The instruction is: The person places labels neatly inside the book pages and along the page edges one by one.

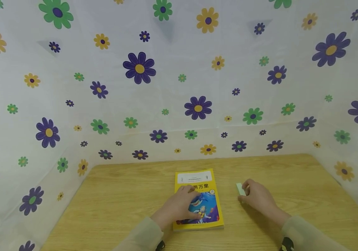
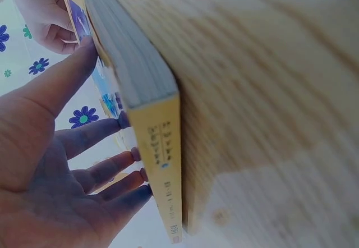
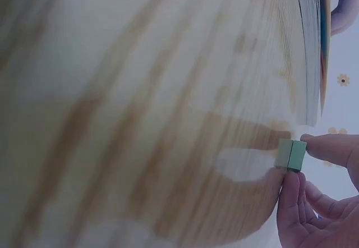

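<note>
A thick paperback book (image 1: 194, 176) with a yellow cover and a blue undersea picture lies flat on the wooden table. My left hand (image 1: 179, 206) rests on its cover, fingers spread, thumb near the bottom edge. In the left wrist view, the fingertips of the left hand (image 2: 73, 175) touch the cover, and the yellow spine (image 2: 160, 158) and page edges show. To the right of the book, my right hand (image 1: 262, 199) pinches a small pale green block (image 1: 240, 188) between thumb and fingers. The right wrist view shows the block (image 3: 297, 156) close over the tabletop.
The light wood table (image 1: 119, 195) extends to both sides of the book. A white sheet (image 1: 172, 45) printed with green, yellow and purple flowers encloses the back and both sides.
</note>
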The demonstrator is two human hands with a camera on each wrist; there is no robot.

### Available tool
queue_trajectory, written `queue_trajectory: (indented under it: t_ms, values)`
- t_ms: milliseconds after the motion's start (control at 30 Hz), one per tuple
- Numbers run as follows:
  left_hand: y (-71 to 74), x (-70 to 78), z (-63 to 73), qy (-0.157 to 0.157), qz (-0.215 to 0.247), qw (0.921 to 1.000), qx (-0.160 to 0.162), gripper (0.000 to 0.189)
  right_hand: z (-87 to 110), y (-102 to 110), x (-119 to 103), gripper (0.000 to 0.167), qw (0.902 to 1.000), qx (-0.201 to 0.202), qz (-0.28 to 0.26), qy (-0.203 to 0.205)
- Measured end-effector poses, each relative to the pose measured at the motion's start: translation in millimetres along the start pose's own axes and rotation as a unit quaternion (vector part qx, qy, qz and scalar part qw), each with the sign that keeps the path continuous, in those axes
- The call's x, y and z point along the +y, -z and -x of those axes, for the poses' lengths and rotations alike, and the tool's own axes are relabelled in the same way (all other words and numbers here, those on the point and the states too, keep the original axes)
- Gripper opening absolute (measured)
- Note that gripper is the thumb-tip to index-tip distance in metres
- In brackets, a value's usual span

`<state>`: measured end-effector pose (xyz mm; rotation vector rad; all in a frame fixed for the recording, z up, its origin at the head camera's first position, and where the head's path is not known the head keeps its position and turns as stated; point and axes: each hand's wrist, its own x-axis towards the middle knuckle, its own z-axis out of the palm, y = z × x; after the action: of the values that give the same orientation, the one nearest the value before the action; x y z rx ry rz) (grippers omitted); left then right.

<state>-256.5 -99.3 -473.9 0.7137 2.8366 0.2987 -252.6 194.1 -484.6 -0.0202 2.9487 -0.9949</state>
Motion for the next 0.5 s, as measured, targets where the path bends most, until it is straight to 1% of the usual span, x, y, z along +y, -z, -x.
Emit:
queue_trajectory:
  t_ms: [133, 367, 500]
  values:
    - [0.0, 0.0, -0.7, -0.004, -0.005, 1.0, 0.003, 0.077, -1.0, 0.6, -0.9, 0.04, 1.0, -0.003, 0.001, -0.003]
    - [1.0, 1.3, 0.2, -0.003, -0.014, 0.9999, 0.003, 0.077, 0.4, 1.5, -1.6, 0.028, 0.9999, 0.006, 0.003, 0.009]
    - [2.4, 2.6, 1.9, 0.0, -0.017, 0.9999, -0.001, 0.077, 2.0, 1.4, -1.9, 0.025, 0.9998, 0.01, 0.005, 0.018]
